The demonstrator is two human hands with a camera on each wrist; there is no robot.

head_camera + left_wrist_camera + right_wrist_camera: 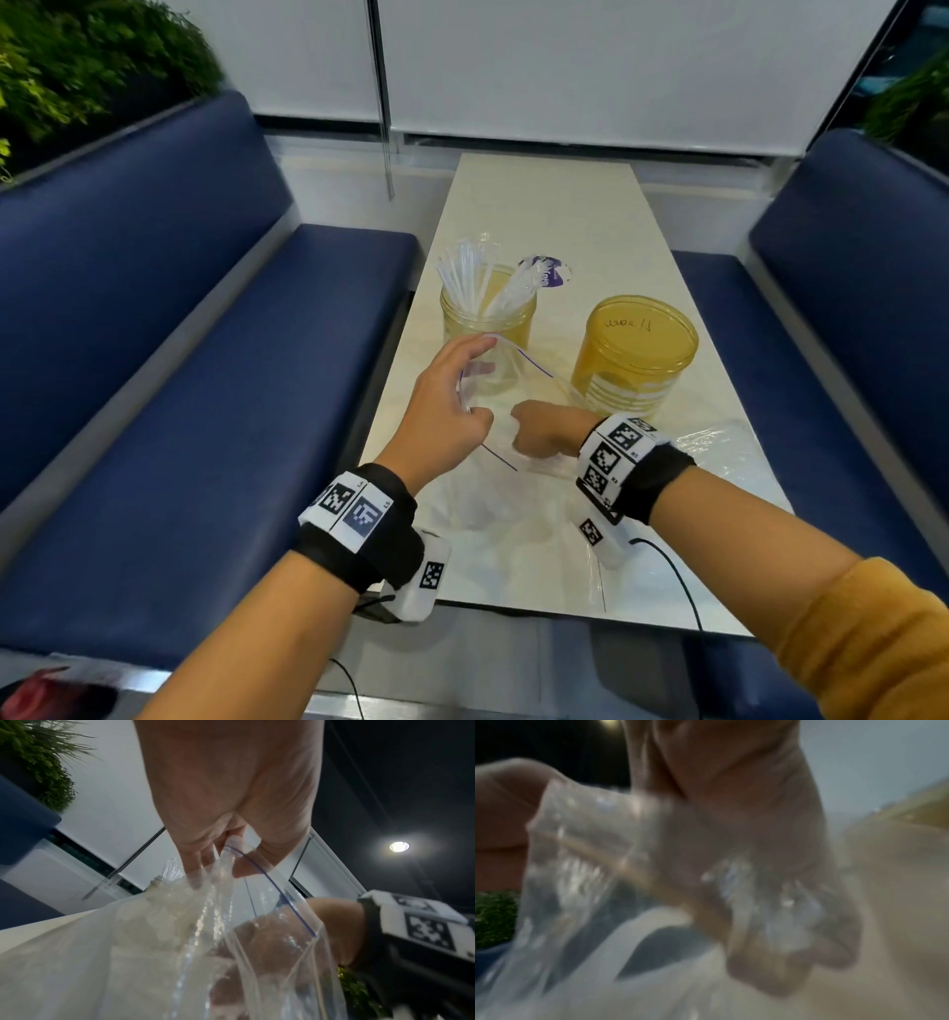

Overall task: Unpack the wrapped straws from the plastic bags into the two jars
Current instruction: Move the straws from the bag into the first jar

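A clear zip bag (506,372) with a blue seal line lies near the front of the white table (539,205). My left hand (452,406) pinches the bag's rim (259,862) and holds its mouth up. My right hand (539,431) is inside the bag with its fingers curled round clear-wrapped straws (590,841); that view is blurred. An open yellowish jar (488,318) behind the bag holds several wrapped straws (462,277). To the right stands a second jar (637,354) with its yellow lid on.
A purple and white lid (547,272) lies behind the open jar. More crumpled clear plastic (719,447) sits at the table's right front. Blue benches (205,360) run along both sides. Cables hang from both wrist cameras over the table's front edge.
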